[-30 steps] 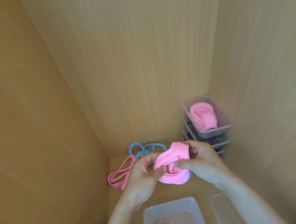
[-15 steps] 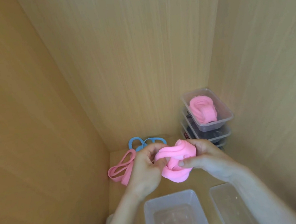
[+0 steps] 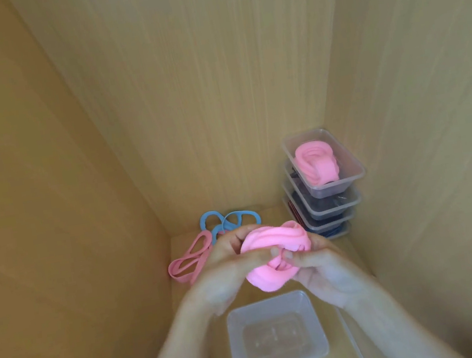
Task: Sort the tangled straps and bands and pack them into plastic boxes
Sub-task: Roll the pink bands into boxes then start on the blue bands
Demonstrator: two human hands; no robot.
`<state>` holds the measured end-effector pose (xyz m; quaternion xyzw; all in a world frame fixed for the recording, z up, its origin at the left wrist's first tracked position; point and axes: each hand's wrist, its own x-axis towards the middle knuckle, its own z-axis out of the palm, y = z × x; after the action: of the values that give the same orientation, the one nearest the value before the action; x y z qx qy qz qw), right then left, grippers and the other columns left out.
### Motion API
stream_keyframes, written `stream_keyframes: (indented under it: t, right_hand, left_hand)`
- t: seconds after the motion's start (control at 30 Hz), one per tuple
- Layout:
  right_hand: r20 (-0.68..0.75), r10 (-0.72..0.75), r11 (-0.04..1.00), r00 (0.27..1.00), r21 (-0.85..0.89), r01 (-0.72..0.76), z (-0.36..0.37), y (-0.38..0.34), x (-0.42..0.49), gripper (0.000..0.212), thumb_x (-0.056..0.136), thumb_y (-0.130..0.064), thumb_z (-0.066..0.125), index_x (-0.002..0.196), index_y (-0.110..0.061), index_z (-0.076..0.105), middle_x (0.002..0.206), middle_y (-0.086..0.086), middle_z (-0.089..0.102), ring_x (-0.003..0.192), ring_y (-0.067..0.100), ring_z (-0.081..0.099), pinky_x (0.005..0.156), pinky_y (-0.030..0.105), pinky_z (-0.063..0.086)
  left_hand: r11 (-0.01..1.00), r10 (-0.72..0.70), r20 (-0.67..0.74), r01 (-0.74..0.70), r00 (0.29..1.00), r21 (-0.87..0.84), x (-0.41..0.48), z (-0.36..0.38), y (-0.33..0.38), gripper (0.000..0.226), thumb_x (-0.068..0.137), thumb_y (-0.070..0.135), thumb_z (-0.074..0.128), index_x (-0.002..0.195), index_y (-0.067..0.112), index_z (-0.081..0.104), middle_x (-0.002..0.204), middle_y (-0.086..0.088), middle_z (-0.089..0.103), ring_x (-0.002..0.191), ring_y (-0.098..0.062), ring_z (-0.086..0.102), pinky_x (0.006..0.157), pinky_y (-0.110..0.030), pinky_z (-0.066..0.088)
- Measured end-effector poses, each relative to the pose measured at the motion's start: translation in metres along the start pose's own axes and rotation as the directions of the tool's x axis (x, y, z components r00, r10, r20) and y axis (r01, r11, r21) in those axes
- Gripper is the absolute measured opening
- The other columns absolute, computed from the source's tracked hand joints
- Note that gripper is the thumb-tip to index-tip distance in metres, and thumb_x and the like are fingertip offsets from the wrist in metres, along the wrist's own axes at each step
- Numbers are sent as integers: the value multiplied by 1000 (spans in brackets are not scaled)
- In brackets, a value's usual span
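Note:
A wide pink band (image 3: 272, 248), wound into a thick bundle, is held in the air between both hands. My left hand (image 3: 226, 269) grips its left side with curled fingers. My right hand (image 3: 318, 264) pinches its right side, thumb on the front. Directly below them stands an empty clear plastic box (image 3: 274, 334). On the floor behind my left hand lie a thin pink band (image 3: 190, 259) and blue bands (image 3: 226, 221), partly hidden by my fingers.
A stack of clear boxes (image 3: 322, 193) stands in the back right corner; the top one holds a rolled pink band (image 3: 316, 163), the lower ones dark straps. A clear lid (image 3: 352, 342) lies right of the empty box. Wooden walls close in on three sides.
Both hands have kept turning and winding the pink band, and the bundle has grown tighter. The view has dipped slightly, so the empty box shows more fully.

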<state>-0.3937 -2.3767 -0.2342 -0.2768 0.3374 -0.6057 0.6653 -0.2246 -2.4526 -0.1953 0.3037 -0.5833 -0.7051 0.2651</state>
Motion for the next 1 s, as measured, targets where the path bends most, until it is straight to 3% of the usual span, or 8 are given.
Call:
stream_keyframes:
  t: [0.07, 0.13, 0.27, 0.4, 0.5, 0.63, 0.87, 1.0]
  right_hand:
    - [-154, -63, 996, 986, -72, 52, 2, -3, 4, 37, 77, 10, 71, 111, -2, 63, 104, 24, 62, 93, 32, 63, 81, 39, 52]
    - [-287, -152, 967, 946, -241, 83, 4, -8, 6, 38, 81, 13, 67, 114, -5, 66, 105, 20, 70, 97, 35, 66, 84, 48, 52]
    - [-347, -209, 941, 914, -326, 91, 5, -10, 4, 43, 82, 16, 67, 120, -4, 68, 113, 20, 73, 111, 39, 67, 97, 53, 51]
    - [-223, -72, 980, 972, -198, 27, 3, -15, 2, 45, 66, 11, 73, 109, 2, 69, 101, 21, 70, 99, 35, 66, 82, 37, 52]
    - [-88, -5, 981, 996, -192, -12, 0, -20, 1, 35, 63, 7, 68, 94, -9, 76, 97, 15, 69, 95, 27, 66, 79, 30, 51]
    - [57, 59, 990, 997, -135, -51, -5, -23, -2, 38, 68, 3, 73, 105, -6, 78, 110, 17, 71, 106, 27, 67, 88, 31, 53]
    - [206, 79, 978, 975, 175, -116, -5, -12, -2, 67, 56, -11, 96, 118, 0, 72, 120, 21, 65, 112, 32, 62, 96, 39, 51]
    - [143, 102, 995, 984, -19, -101, -9, -15, -2, 45, 66, -7, 87, 110, -7, 76, 108, 13, 67, 103, 24, 62, 88, 30, 51]
  left_hand:
    - [991, 34, -213, -5, 976, 136, 0, 12, -9, 34, 79, 11, 79, 112, 12, 70, 106, -7, 76, 96, -18, 72, 79, -24, 56]
    - [983, 34, -357, 34, 934, 182, -3, 18, -19, 32, 82, 13, 83, 110, 14, 69, 104, -2, 76, 97, -17, 72, 84, -26, 57]
    - [984, 10, -279, 40, 960, 175, -10, 14, -29, 25, 92, 12, 72, 117, 11, 68, 111, -2, 76, 110, -21, 70, 103, -46, 51]
    - [990, 59, -145, -39, 988, 136, -16, 2, -27, 28, 93, 11, 65, 121, 9, 69, 119, -6, 74, 117, -24, 66, 104, -34, 50]
    - [997, 37, -78, -31, 996, 75, -18, -5, -28, 34, 94, 17, 67, 125, 4, 67, 122, -13, 71, 120, -34, 64, 107, -43, 49]
    - [1000, 3, 16, -3, 1000, 15, -15, -7, -26, 42, 90, 21, 62, 126, -2, 65, 123, -22, 69, 118, -39, 64, 101, -46, 52]
    - [997, 75, 72, -77, 995, 29, -7, -8, -14, 36, 89, 15, 68, 121, -2, 66, 115, -11, 73, 108, -23, 68, 90, -33, 53]
    - [996, 58, -21, -56, 998, 69, -1, -10, -19, 31, 83, 12, 72, 111, 0, 69, 104, -7, 76, 97, -18, 71, 81, -30, 56]
